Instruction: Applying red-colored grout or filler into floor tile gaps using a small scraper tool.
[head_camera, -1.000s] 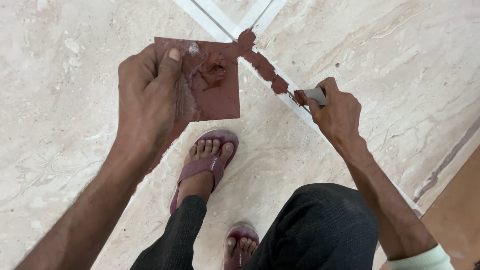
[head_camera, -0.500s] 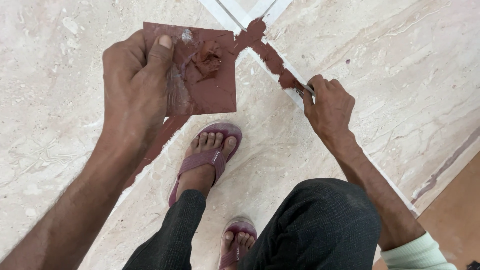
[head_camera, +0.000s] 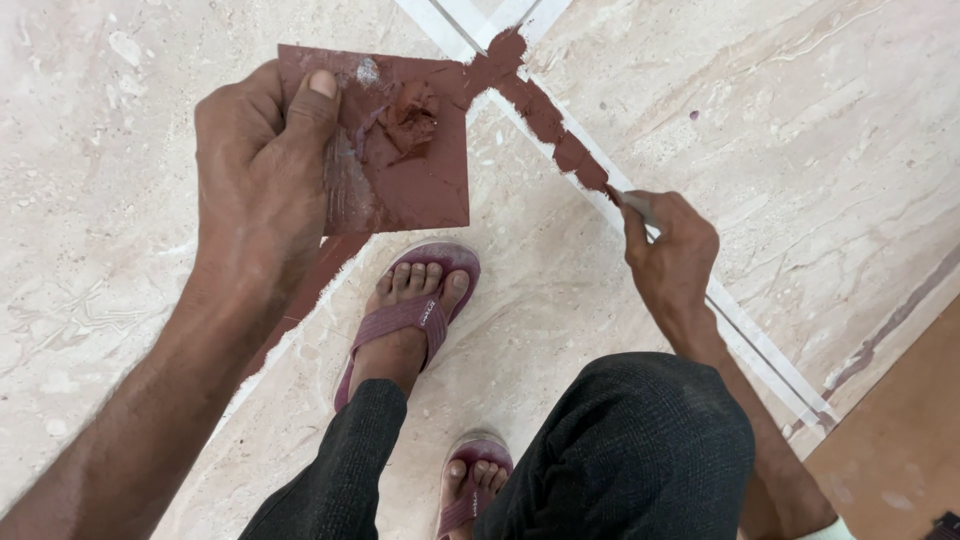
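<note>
My left hand (head_camera: 262, 165) holds a square board (head_camera: 400, 150) smeared with dark red paste, thumb on top near its upper left corner; a lump of the paste (head_camera: 408, 115) sits on it. My right hand (head_camera: 672, 245) grips a small metal blade (head_camera: 632, 203) pressed to the white-edged joint (head_camera: 760, 345) between marble floor slabs. Red filler (head_camera: 545, 115) covers the joint from the crossing at the top down to the blade tip.
Beige marble floor slabs (head_camera: 780, 130) lie all around. My feet in maroon sandals (head_camera: 410, 315) stand below the board, with dark trousers (head_camera: 620, 450) at the bottom. A brown surface (head_camera: 900, 440) borders the floor at lower right.
My right hand has slid the blade a little further down the joint, lengthening the red filled strip. The left hand with the board has hardly shifted.
</note>
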